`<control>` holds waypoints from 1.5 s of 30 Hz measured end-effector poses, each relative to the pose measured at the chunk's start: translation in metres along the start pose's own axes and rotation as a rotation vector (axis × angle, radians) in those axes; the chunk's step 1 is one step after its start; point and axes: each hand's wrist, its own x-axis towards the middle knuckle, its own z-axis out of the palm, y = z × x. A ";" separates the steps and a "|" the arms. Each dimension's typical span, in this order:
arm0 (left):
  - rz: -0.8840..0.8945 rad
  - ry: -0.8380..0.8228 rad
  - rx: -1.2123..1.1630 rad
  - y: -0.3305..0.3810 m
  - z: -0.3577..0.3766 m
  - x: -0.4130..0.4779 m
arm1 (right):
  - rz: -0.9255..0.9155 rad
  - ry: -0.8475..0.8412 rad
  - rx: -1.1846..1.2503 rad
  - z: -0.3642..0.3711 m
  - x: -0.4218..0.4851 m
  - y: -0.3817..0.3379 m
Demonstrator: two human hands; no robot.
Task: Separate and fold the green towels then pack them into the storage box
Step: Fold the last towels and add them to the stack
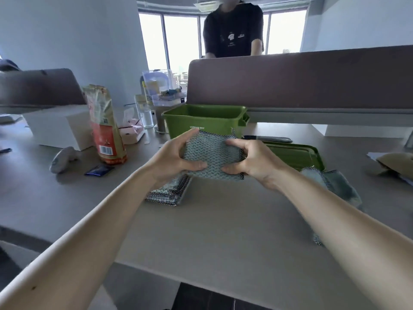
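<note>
A folded green towel (212, 156) is held off the worktop (223, 231), the left hand (172, 161) gripping its left edge and the right hand (252, 163) its right, fingers (188, 135) curled behind it and thumbs pressed on the near face. Just behind, toward the far edge, stands the open storage box (201, 120), its lid (295, 154) lying flat beside it. A stack of folded towels (169, 193) rests below the left hand; loose towels (337, 184) lie under the right forearm.

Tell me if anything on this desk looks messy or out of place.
Only the loose green towels beside the box lid: they lie rumpled and unfolded, unlike the neat folded stack below the left hand.
</note>
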 end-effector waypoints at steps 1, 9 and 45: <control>-0.016 0.017 0.005 0.000 -0.011 -0.003 | 0.006 -0.016 0.012 0.009 0.005 -0.003; -0.114 0.191 0.029 -0.020 -0.077 -0.018 | 0.126 -0.141 0.039 0.076 0.043 -0.016; -0.158 0.199 0.914 -0.055 -0.071 -0.018 | 0.046 -0.304 -0.635 0.106 0.054 0.018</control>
